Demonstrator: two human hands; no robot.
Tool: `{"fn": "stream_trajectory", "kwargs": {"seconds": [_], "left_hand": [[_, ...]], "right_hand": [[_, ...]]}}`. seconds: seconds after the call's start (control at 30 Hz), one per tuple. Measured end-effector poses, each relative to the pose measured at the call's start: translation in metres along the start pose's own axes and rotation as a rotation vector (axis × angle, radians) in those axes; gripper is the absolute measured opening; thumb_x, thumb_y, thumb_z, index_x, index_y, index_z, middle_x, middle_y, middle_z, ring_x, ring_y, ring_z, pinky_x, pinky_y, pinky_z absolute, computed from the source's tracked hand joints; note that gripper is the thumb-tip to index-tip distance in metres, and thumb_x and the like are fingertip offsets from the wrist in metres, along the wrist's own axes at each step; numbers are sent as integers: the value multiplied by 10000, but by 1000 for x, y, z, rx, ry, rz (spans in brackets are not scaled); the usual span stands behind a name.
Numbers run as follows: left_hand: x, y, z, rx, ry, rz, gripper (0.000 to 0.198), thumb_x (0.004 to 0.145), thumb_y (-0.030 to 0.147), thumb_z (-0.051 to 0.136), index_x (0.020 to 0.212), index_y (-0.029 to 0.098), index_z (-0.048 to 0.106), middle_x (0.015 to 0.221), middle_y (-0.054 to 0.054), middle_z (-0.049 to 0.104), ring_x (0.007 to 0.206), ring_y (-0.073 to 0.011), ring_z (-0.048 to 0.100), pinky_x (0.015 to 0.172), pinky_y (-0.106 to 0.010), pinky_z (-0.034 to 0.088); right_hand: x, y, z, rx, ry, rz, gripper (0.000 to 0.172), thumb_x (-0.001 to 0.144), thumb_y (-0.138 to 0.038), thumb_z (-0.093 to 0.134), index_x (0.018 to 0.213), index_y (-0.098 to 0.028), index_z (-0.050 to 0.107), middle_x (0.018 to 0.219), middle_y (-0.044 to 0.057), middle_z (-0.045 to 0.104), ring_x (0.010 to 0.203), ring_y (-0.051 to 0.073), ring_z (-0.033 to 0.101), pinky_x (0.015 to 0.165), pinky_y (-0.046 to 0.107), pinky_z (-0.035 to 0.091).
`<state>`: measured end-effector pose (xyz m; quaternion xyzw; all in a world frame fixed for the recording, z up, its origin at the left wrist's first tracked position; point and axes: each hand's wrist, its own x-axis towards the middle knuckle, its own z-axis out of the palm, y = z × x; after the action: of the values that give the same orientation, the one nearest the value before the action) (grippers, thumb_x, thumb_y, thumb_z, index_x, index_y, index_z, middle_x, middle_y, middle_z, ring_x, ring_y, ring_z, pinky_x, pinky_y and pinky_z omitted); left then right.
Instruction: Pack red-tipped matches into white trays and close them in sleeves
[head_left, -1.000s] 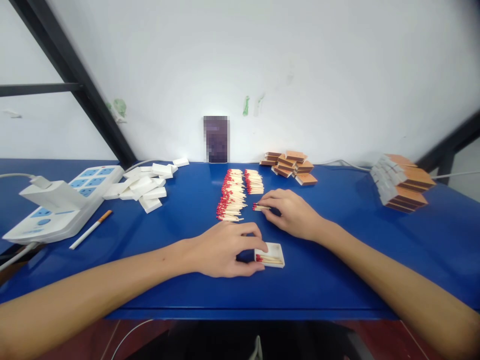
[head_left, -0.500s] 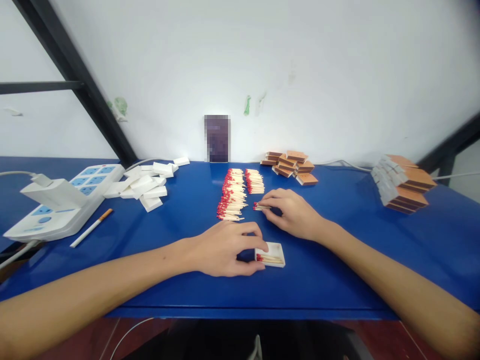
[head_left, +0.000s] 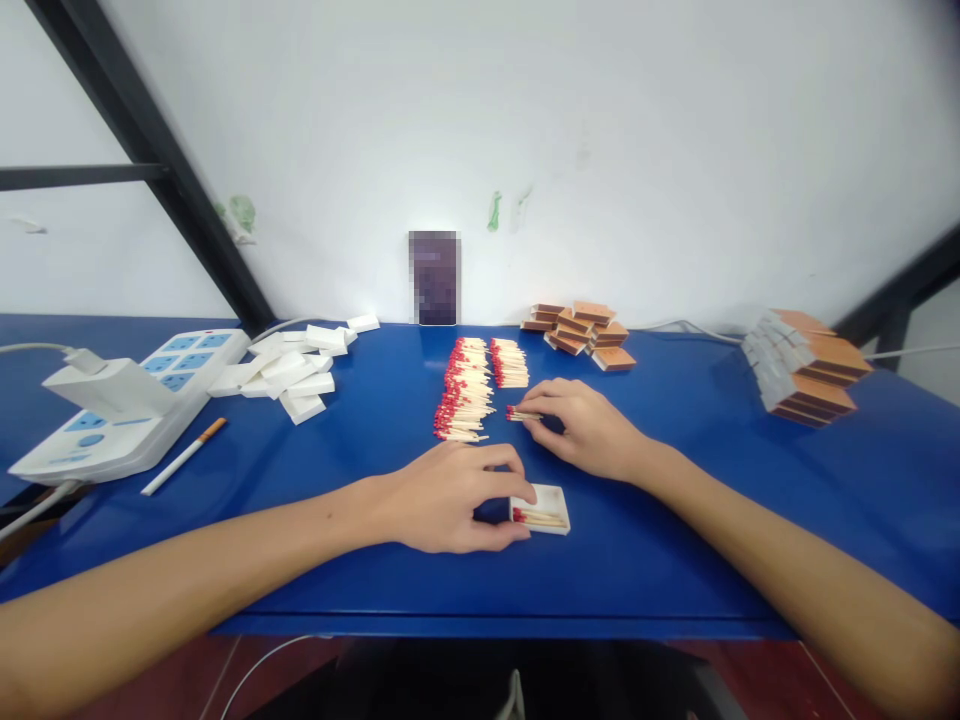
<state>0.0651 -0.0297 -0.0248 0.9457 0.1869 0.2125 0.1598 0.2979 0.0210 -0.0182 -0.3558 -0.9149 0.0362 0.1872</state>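
My left hand (head_left: 457,497) grips the left end of a small white matchbox tray (head_left: 559,500), fingers on its far side and thumb on its near side. Several matches (head_left: 544,518) with red heads lie along the near side of that tray. Just beyond it, my right hand (head_left: 581,425) pinches a few matches (head_left: 523,412), red heads pointing left, low over the blue table. Ahead of both hands is a long pile of loose matches (head_left: 466,390), with a smaller pile of matches (head_left: 510,362) to its right.
White trays (head_left: 289,370) are heaped at the left, near a power strip (head_left: 135,435) and a cigarette (head_left: 184,458). Orange-brown matchboxes (head_left: 581,325) lie by the wall; more stacked matchboxes (head_left: 814,365) stand at the right. A pixelated dark rectangle (head_left: 435,278) leans against the wall.
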Motion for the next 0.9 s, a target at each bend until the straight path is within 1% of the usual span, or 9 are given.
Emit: {"fn": "stream_trajectory", "kwargs": {"seconds": [0.13,0.3,0.5,0.63,0.73,0.9], "left_hand": [[0,-1,0,1,-5,0,254,901,371,640,1067,183,682,1056,-55,654,818,-144,652,737,-241,510],[0,0,0,8,-7,-1,249,903,374,638,1062,186,679,1050,-56,654,806,-140,650,725,-240,509],[0,-1,0,-4,1,3,254,903,373,640,1067,182,679,1061,-60,654,811,-141,650,731,-238,515],[-1,-1,1,0,7,4,250,904,370,639,1066,184,679,1058,-59,655,806,-141,651,723,-238,511],[-1,-1,1,-5,4,-1,249,905,372,636,1065,186,679,1061,-59,657,801,-139,650,723,-237,511],[-1,0,0,13,-6,-3,254,909,382,632,1064,186,679,1063,-59,657,814,-146,656,730,-246,511]], "right_hand": [[0,0,0,-1,-10,24,243,948,-247,540,1092,-188,727,1109,89,707,1010,229,631,890,389,478],[0,0,0,-1,-9,24,246,951,-254,539,1091,-185,729,1113,90,706,1014,231,631,896,397,480],[1,-1,-2,16,-11,15,249,955,-244,520,1037,-192,749,1092,83,718,992,225,637,899,396,482],[0,0,-2,21,-14,26,255,953,-252,523,1068,-186,741,1099,86,713,1007,233,632,904,400,484],[0,1,-1,39,-11,23,263,958,-240,509,1078,-175,734,1098,92,709,1000,232,630,903,397,492],[1,2,-2,40,-7,11,251,949,-211,511,1038,-169,742,1071,98,709,977,228,637,888,389,504]]}}
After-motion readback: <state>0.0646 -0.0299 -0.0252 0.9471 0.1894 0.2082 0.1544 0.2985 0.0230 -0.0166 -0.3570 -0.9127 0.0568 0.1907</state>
